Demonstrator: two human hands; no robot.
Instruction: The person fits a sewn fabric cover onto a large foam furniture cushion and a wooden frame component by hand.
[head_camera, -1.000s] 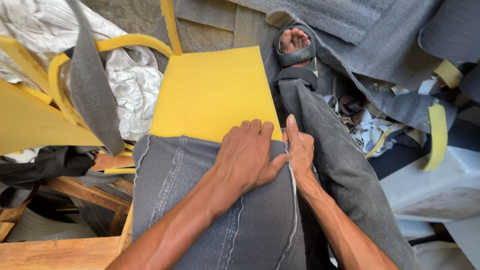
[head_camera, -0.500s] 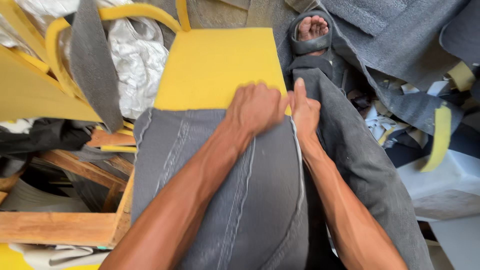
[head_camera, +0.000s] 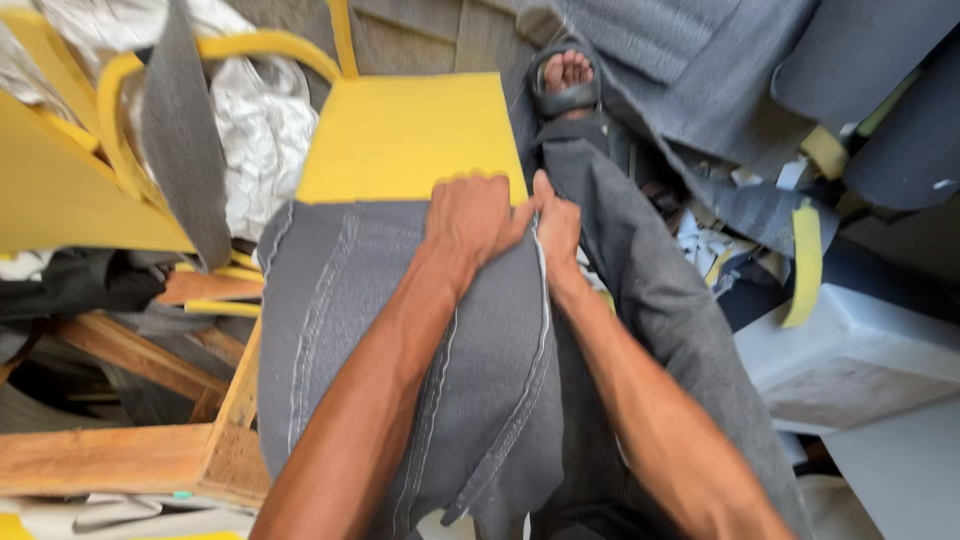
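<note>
A grey stitched fabric cover (head_camera: 340, 330) is drawn over the near part of a yellow foam cushion (head_camera: 410, 135). My left hand (head_camera: 470, 215) is fisted on the cover's far edge, right where the grey meets the yellow. My right hand (head_camera: 557, 228) pinches the same edge at the cover's right corner, thumb up, touching the left hand. Both forearms reach in from the bottom of the view. My leg in grey trousers (head_camera: 640, 300) runs along the right side of the cushion, ending in a foot in a grey sandal (head_camera: 567, 80).
A wooden frame (head_camera: 130, 455) lies at the lower left. Yellow foam pieces (head_camera: 70, 190), a grey strip (head_camera: 185, 140) and white crumpled sheeting (head_camera: 265, 120) fill the upper left. Grey fabric (head_camera: 700, 60), scraps and a white block (head_camera: 850, 350) sit to the right.
Both hands have closed from flat on the cover into a grip on its far edge. The grey cover now reaches a little farther over the yellow foam.
</note>
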